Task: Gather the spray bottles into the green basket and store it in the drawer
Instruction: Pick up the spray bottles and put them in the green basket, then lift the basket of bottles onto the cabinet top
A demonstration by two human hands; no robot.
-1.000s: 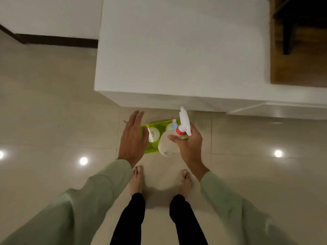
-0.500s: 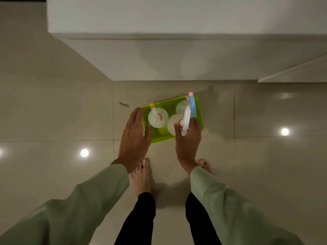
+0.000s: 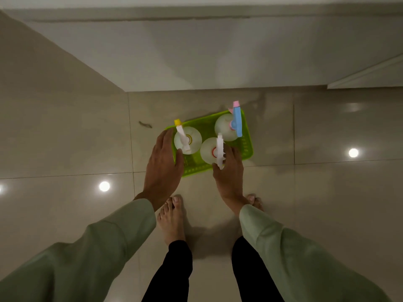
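My left hand (image 3: 162,164) hovers flat, fingers spread, over the green basket's (image 3: 245,147) left rim beside the yellow-nozzled bottle (image 3: 187,139). My right hand (image 3: 229,173) wraps the white-triggered bottle (image 3: 212,150) standing in the basket (blue-triggered bottle (image 3: 226,127) behind it). White cabinet (image 3: 196,57) beyond; no labels are legible.

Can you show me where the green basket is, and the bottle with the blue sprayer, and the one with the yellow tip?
green basket (image 3: 247,147), head view, on its right wall.
bottle with the blue sprayer (image 3: 237,123), head view, on the blue trigger head.
bottle with the yellow tip (image 3: 178,122), head view, on the yellow nozzle.
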